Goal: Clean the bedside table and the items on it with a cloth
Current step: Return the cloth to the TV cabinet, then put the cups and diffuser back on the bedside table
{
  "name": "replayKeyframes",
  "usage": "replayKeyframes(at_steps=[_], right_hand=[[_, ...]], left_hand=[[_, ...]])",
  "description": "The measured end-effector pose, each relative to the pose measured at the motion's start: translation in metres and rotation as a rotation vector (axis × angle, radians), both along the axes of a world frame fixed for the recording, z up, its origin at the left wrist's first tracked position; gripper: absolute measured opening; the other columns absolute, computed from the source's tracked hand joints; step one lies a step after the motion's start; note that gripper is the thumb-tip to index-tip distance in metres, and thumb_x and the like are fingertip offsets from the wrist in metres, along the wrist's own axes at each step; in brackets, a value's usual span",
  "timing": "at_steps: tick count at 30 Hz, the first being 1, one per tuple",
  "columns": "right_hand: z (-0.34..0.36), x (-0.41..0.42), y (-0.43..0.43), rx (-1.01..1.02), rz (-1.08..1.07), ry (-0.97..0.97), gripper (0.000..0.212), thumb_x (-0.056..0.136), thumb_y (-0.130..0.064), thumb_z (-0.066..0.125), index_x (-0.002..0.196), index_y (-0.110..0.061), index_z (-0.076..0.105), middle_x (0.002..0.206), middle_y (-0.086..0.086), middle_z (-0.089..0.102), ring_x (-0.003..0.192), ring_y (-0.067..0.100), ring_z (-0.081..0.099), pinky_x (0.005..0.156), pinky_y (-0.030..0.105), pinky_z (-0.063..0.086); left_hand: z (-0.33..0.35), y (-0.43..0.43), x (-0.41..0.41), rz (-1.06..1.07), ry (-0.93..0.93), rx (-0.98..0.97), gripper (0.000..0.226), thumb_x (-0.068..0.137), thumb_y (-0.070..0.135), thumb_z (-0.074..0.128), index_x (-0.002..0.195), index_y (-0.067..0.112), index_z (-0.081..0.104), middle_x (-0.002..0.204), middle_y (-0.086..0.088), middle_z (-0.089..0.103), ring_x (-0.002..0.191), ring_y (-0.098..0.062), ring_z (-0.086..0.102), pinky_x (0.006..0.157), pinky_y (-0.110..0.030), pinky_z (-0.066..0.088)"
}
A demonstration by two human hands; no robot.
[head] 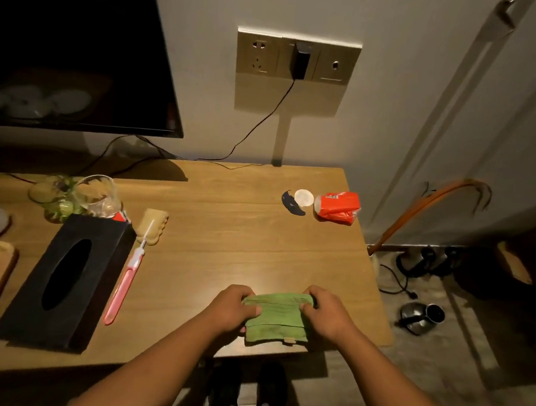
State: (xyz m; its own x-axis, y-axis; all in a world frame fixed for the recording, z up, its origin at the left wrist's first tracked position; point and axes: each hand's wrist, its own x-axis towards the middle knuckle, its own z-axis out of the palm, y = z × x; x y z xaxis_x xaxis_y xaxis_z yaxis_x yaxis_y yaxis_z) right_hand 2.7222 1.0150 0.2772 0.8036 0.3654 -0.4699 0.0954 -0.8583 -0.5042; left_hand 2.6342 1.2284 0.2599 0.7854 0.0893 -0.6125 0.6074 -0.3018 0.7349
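Green cloth (276,317) in left hand (229,309) and right hand (327,314)

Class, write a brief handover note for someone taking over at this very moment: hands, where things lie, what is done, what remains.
Hands: left hand and right hand both grip the folded green cloth, one at each side, at the near edge of the table.
Things: black tissue box and pink-handled brush left; red packet far right.
Done: no wiping evident.
Left: wipe the table and every item.
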Motion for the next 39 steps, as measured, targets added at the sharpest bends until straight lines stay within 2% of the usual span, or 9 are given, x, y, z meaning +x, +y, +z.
replayKeyframes(at_steps=[6,10,15,18,22,25,28,33,39], right_hand=[[-0.016,0.047,-0.009,0.004,-0.08,-0.002,0.008,0.085,-0.025,0.063,0.088,-0.021,0.057,0.081,-0.004,0.065,0.076,0.015,0.06,0.066,0.031,0.046],[-0.029,0.067,-0.005,-0.024,-0.017,-0.03,0.015,0.082,-0.032,0.065,0.088,-0.022,0.057,0.074,-0.005,0.061,0.071,0.016,0.058,0.064,0.032,0.048],[-0.039,0.082,0.002,-0.149,0.059,-0.004,0.025,0.079,-0.04,0.059,0.095,-0.03,0.042,0.083,-0.006,0.058,0.076,0.014,0.057,0.067,0.036,0.051],[-0.043,0.084,0.001,-0.201,0.055,-0.029,0.03,0.079,-0.043,0.063,0.096,-0.031,0.041,0.089,-0.007,0.058,0.08,0.014,0.057,0.074,0.038,0.054],[-0.046,0.08,0.001,-0.204,0.037,-0.094,0.033,0.078,-0.044,0.064,0.095,-0.031,0.04,0.088,-0.007,0.056,0.078,0.014,0.057,0.072,0.037,0.055],[-0.041,0.081,0.002,-0.207,-0.003,-0.069,0.036,0.079,-0.045,0.065,0.101,-0.028,0.043,0.093,-0.005,0.057,0.084,0.017,0.059,0.076,0.038,0.055],[-0.03,0.084,-0.006,-0.15,-0.063,-0.059,0.032,0.081,-0.047,0.062,0.097,-0.024,0.047,0.091,-0.002,0.061,0.083,0.02,0.06,0.074,0.039,0.054],[0.004,0.078,-0.041,-0.085,-0.173,-0.053,0.021,0.084,-0.039,0.059,0.084,-0.018,0.055,0.086,0.002,0.066,0.082,0.024,0.061,0.072,0.037,0.052],[0.042,0.011,-0.105,-0.152,-0.462,-0.134,0.015,0.085,-0.039,0.054,0.085,-0.024,0.054,0.087,-0.002,0.063,0.082,0.019,0.06,0.067,0.032,0.048]], left_hand=[[-0.019,-0.011,0.054,0.073,0.002,0.036,0.017,0.081,-0.002,0.066,0.072,0.009,0.057,0.068,-0.012,0.055,0.056,-0.026,0.054,0.054,-0.037,0.048],[-0.027,-0.002,0.077,-0.09,-0.044,0.278,0.012,0.077,0.018,0.071,0.079,0.013,0.061,0.076,-0.002,0.064,0.073,-0.021,0.061,0.065,-0.032,0.047],[-0.027,0.0,0.09,-0.248,-0.001,0.38,0.023,0.076,0.028,0.067,0.087,0.017,0.051,0.079,-0.004,0.061,0.072,-0.021,0.056,0.057,-0.031,0.036],[-0.026,0.0,0.094,-0.279,0.056,0.456,0.033,0.074,0.039,0.069,0.086,0.019,0.046,0.079,-0.002,0.057,0.07,-0.018,0.053,0.054,-0.032,0.035],[-0.024,0.002,0.092,-0.241,0.096,0.538,0.045,0.073,0.051,0.072,0.086,0.017,0.045,0.081,-0.004,0.059,0.071,-0.02,0.055,0.056,-0.034,0.039],[-0.015,-0.004,0.091,-0.25,0.102,0.616,0.041,0.08,0.045,0.07,0.095,0.017,0.044,0.089,-0.004,0.062,0.077,-0.023,0.059,0.064,-0.036,0.047],[-0.001,-0.012,0.095,-0.279,0.094,0.706,0.028,0.085,0.03,0.064,0.102,0.016,0.047,0.103,-0.009,0.064,0.088,-0.029,0.061,0.069,-0.034,0.046],[0.025,-0.033,0.115,-0.427,-0.053,0.713,0.017,0.091,0.028,0.054,0.1,0.014,0.056,0.105,-0.012,0.064,0.094,-0.032,0.062,0.076,-0.036,0.049],[0.049,-0.118,0.139,-0.861,-0.33,0.633,0.016,0.094,0.034,0.053,0.097,0.018,0.057,0.099,-0.006,0.063,0.088,-0.022,0.06,0.074,-0.034,0.051]])
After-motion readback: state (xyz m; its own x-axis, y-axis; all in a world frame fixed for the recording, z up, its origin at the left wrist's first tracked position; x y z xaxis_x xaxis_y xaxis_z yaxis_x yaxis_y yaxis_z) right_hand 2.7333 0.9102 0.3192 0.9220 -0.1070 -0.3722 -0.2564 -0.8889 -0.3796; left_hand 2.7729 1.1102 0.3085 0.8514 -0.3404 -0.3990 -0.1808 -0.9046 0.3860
